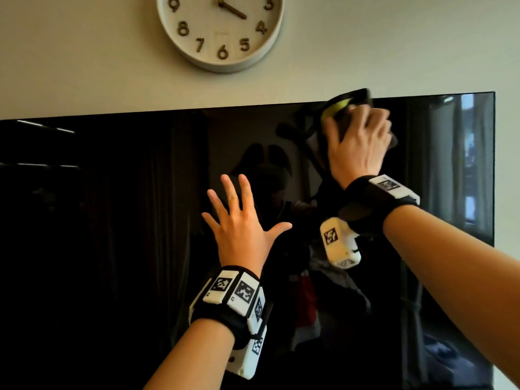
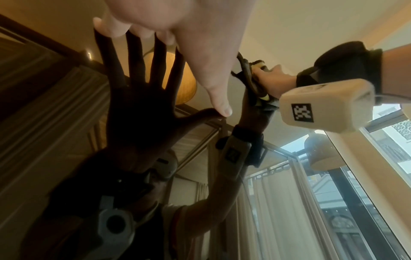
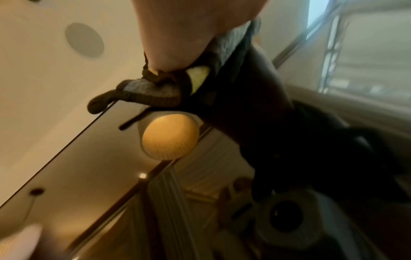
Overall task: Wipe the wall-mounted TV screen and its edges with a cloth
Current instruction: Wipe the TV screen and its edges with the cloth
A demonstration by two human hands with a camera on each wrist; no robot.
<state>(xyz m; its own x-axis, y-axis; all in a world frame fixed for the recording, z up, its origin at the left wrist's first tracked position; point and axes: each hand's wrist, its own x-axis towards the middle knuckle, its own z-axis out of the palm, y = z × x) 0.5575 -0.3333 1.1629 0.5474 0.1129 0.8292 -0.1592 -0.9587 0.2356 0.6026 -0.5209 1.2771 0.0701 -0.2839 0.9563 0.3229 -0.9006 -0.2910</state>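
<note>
Large black glossy wall-mounted TV screen (image 1: 112,220) fills the lower part of the head view, a round cream wall clock with brass numerals (image 1: 220,29) on the pale wall above it. Right hand (image 1: 357,142) is up at the TV's top edge, toward its right corner, fingers curled over a bunched dark grey cloth with a yellow-green patch (image 1: 337,106); the cloth laps over the top edge onto the wall line. Right wrist view confirms it: cloth (image 3: 153,91) pressed against the top edge by the hand (image 3: 177,35). Left hand (image 1: 242,220) lies flat and spread against the glass near the middle of the screen, holding nothing; the left wrist view shows its thumb (image 2: 219,98) meeting its own dark reflection, so it is touching. Judgement: the step in hand is wiping along the top edge. Risks from here: the bare left palm probably leaves prints on the glass, needing another pass; leaning weight through that hand may flex the panel or strain its mount; hard pressure at the thin top edge may do the same; the loose cloth tail may slip from the grip behind the set.
</note>
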